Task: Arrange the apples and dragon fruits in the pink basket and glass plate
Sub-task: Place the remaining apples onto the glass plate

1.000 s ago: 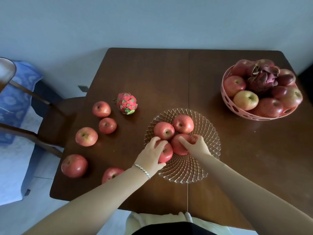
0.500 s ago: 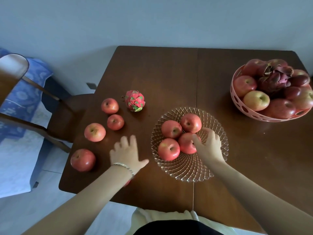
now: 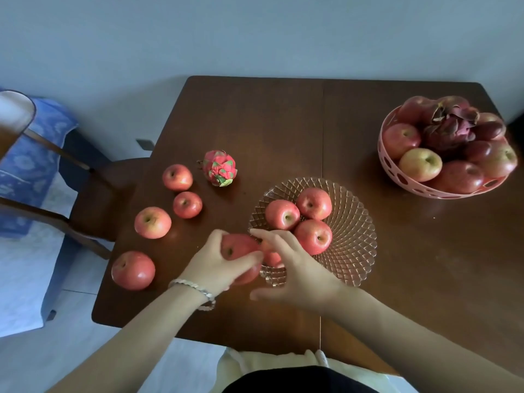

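While left hand (image 3: 215, 262) grips apple (image 3: 236, 248) | right hand (image 3: 295, 268) spread | brown table (image 3: 283, 123), grey wall (image 3: 255, 32)

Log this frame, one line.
left hand: holding apple at plate edge | right hand: open over plate | table: four apples, dragon fruit loose | basket: full

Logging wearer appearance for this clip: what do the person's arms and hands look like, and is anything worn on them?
Both forearms are bare, with no sleeves or gloves in view. The left hand has a thin silver-coloured beaded bracelet around its wrist. The right hand and its wrist carry nothing visible: no watch, no bracelet. No rings can be made out on either hand, though the fingers are slightly blurred.
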Demonstrator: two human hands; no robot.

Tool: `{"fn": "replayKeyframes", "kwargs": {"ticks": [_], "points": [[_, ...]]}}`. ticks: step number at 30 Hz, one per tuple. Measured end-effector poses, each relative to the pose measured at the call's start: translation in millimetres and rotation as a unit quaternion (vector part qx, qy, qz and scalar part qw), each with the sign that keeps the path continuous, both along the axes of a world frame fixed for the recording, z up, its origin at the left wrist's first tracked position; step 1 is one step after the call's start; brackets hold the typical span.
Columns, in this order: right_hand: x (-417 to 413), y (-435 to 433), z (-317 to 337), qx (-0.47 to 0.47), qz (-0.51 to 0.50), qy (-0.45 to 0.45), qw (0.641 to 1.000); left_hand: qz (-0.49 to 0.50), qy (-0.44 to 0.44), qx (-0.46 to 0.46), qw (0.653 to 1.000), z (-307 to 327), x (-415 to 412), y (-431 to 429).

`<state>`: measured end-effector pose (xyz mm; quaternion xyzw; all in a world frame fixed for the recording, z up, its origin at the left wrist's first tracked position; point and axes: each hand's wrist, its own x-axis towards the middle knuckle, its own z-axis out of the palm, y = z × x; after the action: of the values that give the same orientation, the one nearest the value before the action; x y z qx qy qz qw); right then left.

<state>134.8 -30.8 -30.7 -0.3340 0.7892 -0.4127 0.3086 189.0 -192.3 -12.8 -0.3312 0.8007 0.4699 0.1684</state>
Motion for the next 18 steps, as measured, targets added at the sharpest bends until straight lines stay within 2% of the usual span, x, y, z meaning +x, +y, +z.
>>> {"fn": "replayKeyframes", "kwargs": {"ticks": [2,4,6,7,8,10,11,15,18], "points": [[3,1,-1,-0.031,-0.024,0.016,0.999,-0.05,0.019,-0.008,0.999,9,-9,21],[1,12,-6,-0.056,-0.094,0.041,0.993,-0.075,0.031,0.022,0.996,8,-14,37],[0,30,-14,-0.024,-0.17,0.033,0.985,-0.078,0.048,0.056,0.994,1,-19,46],[-2,37,-21,0.001,-0.207,0.013,0.978,-0.094,0.067,0.026,0.993,-5,-21,46],[-2,47,-29,0.028,-0.246,-0.014,0.969,-0.139,0.081,-0.044,0.986,-14,-23,46],[-3,58,-42,0.069,-0.285,-0.061,0.954,-0.228,0.103,-0.184,0.951,-32,-29,45],[-3,61,-48,0.08,-0.289,-0.076,0.951,-0.257,0.103,-0.216,0.936,-39,-32,45],[-1,61,-61,0.094,-0.306,-0.121,0.94,-0.303,0.027,-0.222,0.926,-58,-41,49],[-2,58,-63,0.116,-0.297,-0.124,0.94,-0.292,0.023,-0.205,0.934,-65,-41,46]]}}
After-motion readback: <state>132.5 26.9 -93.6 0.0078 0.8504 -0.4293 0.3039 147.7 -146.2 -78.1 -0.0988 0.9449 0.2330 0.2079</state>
